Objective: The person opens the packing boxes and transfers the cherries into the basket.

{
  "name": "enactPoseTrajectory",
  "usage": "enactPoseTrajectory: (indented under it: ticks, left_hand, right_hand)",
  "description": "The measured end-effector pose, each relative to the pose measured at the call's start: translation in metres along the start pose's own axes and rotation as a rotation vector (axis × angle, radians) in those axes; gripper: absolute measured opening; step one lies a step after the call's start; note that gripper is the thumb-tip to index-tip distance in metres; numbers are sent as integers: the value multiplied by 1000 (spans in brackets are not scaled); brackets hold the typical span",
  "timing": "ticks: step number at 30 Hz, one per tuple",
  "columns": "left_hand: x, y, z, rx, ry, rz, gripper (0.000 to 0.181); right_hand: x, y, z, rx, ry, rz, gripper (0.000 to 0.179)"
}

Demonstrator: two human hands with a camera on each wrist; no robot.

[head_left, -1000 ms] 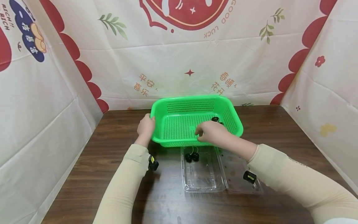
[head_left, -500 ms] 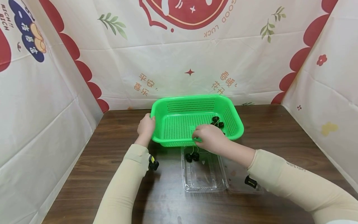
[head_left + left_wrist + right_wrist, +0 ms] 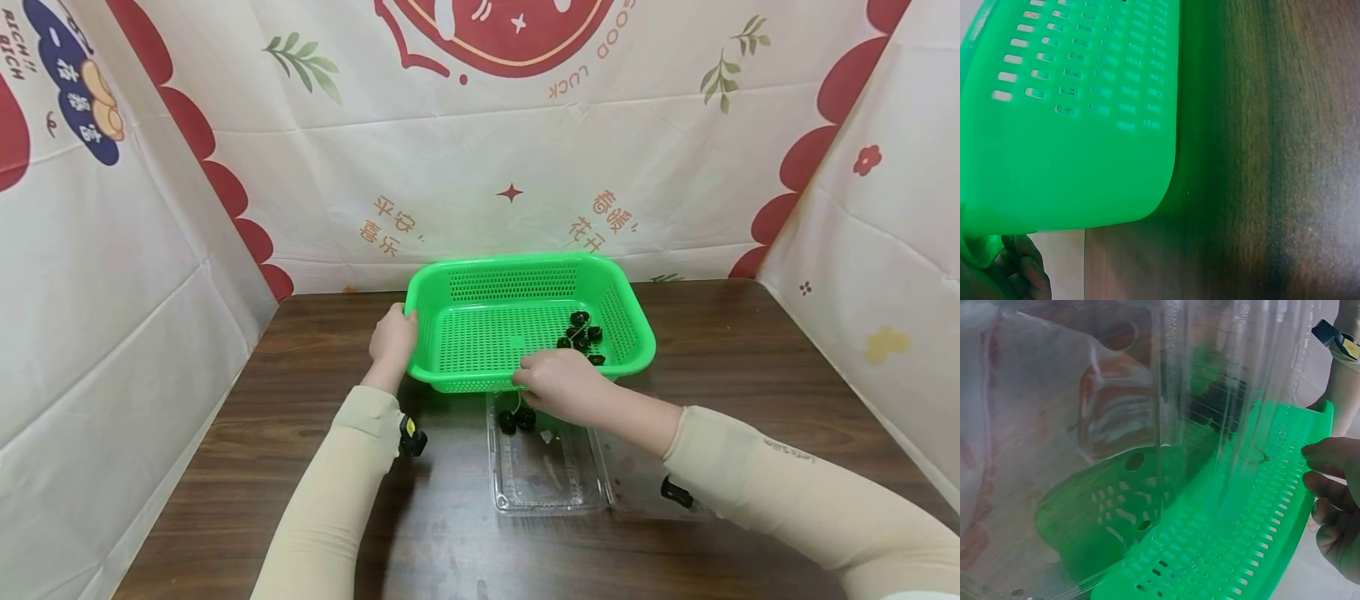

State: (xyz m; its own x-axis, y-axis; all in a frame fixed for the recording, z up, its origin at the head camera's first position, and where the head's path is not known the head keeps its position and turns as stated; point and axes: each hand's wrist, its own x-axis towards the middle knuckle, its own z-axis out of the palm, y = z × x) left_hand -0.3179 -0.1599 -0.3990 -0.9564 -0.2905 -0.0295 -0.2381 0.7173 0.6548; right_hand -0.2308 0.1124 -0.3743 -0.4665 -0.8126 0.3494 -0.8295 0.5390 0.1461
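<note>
The green perforated basket point(image 3: 480, 333) stands at the back of the table, its left rim gripped by my left hand point(image 3: 393, 340). In the left wrist view, curled fingers point(image 3: 1032, 272) show below the basket's corner. My right hand point(image 3: 566, 385) is over the basket's front rim, fingers loosely bent; the right wrist view shows nothing between them. Two dark cherries point(image 3: 516, 421) with green stems lie at the far end of the clear plastic clamshell box point(image 3: 551, 475), just below these fingertips. Several dark cherries point(image 3: 581, 333) lie in the basket's right part.
The box's clear lid point(image 3: 645, 483) lies folded out to the right, partly under my right forearm. Brown wooden table point(image 3: 300, 467) extends around. A printed white cloth point(image 3: 465, 167) hangs behind the basket and along both sides.
My right hand has drawn back from the basket's inside toward the front rim and lower, uncovering more cherries in the basket. The left hand keeps its grip on the rim.
</note>
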Motion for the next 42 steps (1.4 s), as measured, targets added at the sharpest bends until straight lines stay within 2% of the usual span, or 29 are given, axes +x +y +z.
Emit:
enactPoseTrajectory:
  ticks: [5, 11, 18, 29, 35, 42]
  left_hand:
    - [0, 0, 0, -2, 4, 3, 41]
    - [0, 0, 0, -4, 7, 3, 41]
    - [0, 1, -1, 0, 3, -1, 41]
    - [1, 0, 0, 2, 3, 8, 41]
    - [1, 0, 1, 4, 2, 0, 41]
    - [1, -1, 1, 1, 3, 0, 41]
  right_hand:
    - [-2, -2, 7, -41, -28, -4, 27]
    - [-3, -7, 12, -150, -92, 7, 38]
    - [-3, -12, 17, -225, -163, 49, 33]
    - [0, -18, 22, -263, -177, 61, 21]
    - [2, -20, 23, -292, -198, 73, 29]
    - [0, -22, 27, -293, -185, 92, 27]
